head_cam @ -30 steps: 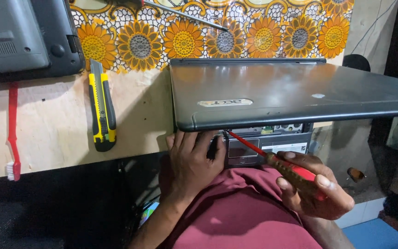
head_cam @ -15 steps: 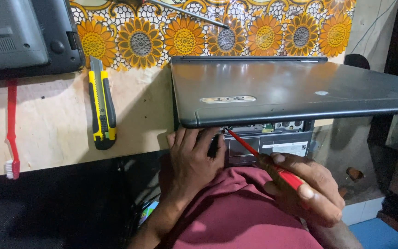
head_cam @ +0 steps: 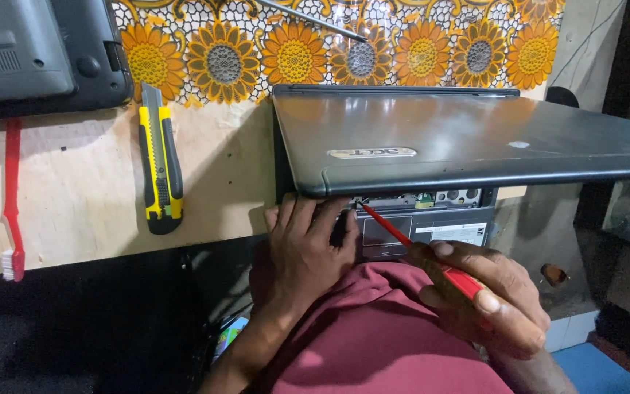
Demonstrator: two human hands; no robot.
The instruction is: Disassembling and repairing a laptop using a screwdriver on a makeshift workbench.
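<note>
Laptop [head_cam: 432, 142], dark grey, lid nearly closed, lying on the plywood bench [head_cam: 82, 197] with its front edge overhanging toward the person; base and touchpad visible beneath the lid; left hand [head_cam: 308, 244] spread flat, fingers extended and pressed against the underside edge of the laptop at its left front corner, gripping nothing; right hand [head_cam: 486, 299] clenched around a red screwdriver [head_cam: 421, 252], shaft angled up and left, tip at the gap just under the lid; maroon garment [head_cam: 373, 343] below both hands; yellow-and-black utility knife [head_cam: 160, 168] lying on the bench left of the laptop; red toothbrush [head_cam: 12, 197] at far left; second grey device [head_cam: 34, 51] at upper left; sunflower-print cloth [head_cam: 293, 51] behind.
</note>
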